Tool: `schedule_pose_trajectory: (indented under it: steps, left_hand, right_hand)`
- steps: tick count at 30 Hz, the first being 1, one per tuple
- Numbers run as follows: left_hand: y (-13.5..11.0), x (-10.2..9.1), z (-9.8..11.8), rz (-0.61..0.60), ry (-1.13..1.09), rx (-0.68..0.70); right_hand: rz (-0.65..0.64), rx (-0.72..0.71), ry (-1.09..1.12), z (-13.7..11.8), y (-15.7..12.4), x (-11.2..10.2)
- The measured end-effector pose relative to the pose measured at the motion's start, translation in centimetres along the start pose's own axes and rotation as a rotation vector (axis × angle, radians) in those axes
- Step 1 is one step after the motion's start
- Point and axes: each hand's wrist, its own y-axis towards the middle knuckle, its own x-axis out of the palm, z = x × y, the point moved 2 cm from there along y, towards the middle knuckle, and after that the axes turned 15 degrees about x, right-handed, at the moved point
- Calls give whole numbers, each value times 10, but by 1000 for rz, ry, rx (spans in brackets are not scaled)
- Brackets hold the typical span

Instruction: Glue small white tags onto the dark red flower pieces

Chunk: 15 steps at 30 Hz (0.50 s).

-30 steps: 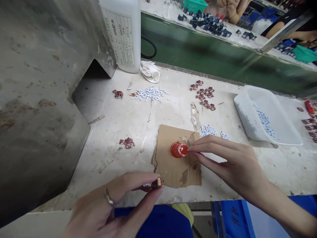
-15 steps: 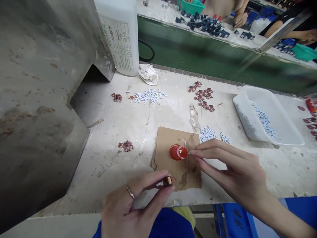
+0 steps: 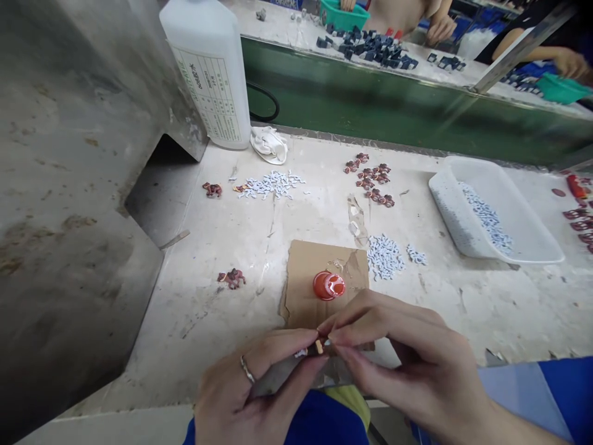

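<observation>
Pale, stained table [image 3: 222,228] across the whole view. Carries a grey metal housing [image 3: 69,185] along the far left, with a tall white bottle [image 3: 208,74] standing upright just beside it at the back. Borders a green belt [image 3: 370,105] running along the far edge.

White tray [image 3: 451,216] to the right, holding a strip of small pale bits. Torn cardboard sheet [image 3: 306,272] flat near the front edge, with a red cap [image 3: 328,285] resting on it.

Left hand [image 3: 241,395], ring on one finger, low at the front edge. Grip pinching a small part [image 3: 319,347], dark with a tan end, between thumb and forefinger. Right hand [image 3: 417,371] just beside it, fingertips meeting the left ones. Grip pressed together on the tan end of the same part; anything else between those fingertips too small to tell. Part held in the air over the near edge of the cardboard, close in front of the cap.

Heap of white bits [image 3: 384,256] just right of the cardboard. Cluster of brown-red pieces [image 3: 368,176] further back, well apart from both hands.
</observation>
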Motion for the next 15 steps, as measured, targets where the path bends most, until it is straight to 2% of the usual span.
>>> schedule_pose_trajectory:
  steps: [4,7,12,15]
  left_hand:
    - [1,-1,-1,-25,18,47]
    - [0,-1,-2,-25,13,59]
    - [-2,-4,-4,-26,9,125]
    - [1,-5,-1,-70,14,168]
  right_hand:
    - [-20,-19,-13,-1,-1,-2]
    - [-71,-57,-112,-2,-5,-5]
    - [-97,-245,-439,-3,-15,-9]
    - [-62,-319,-484,-8,-19,-10]
